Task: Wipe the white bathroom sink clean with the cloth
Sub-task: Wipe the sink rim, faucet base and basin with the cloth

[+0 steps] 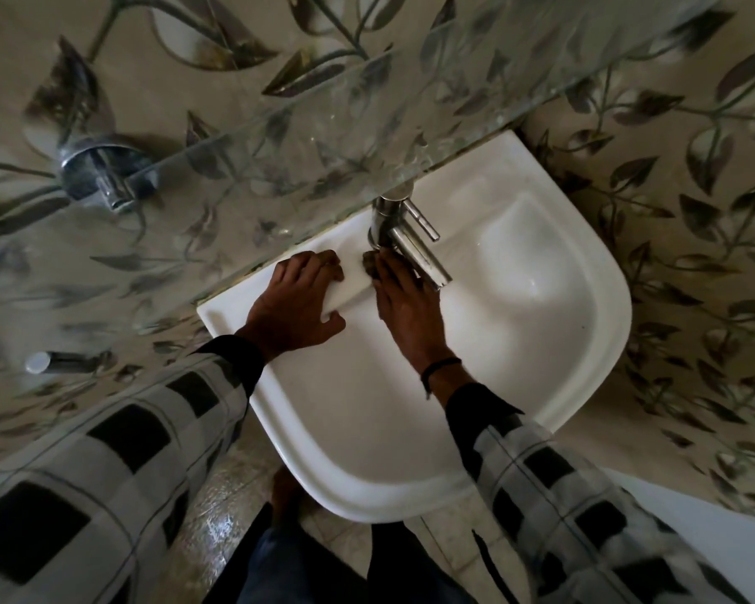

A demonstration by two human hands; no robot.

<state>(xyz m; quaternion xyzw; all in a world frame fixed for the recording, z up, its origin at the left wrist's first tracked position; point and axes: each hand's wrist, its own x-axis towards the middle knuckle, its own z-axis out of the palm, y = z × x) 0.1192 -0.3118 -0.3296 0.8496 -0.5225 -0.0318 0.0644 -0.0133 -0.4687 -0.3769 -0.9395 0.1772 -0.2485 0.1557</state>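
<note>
Right hand (404,305) presses flat, fingers together, on a dark cloth (370,264) at the tap's (404,237) base on the white sink's (541,420) back ledge; left hand (295,305) rests spread and empty beside it. Wiping appears underway around the fitting; next, judging by this, come the basin and rim, below a glass shelf (280,137).

The white sink (563,350) fills the middle. At its back ledge stands the chrome tap (406,241). The left hand (297,298) lies flat on the ledge left of the tap; the right hand (404,298) presses a dark cloth (369,265) (mostly hidden) at the tap's base.
</note>
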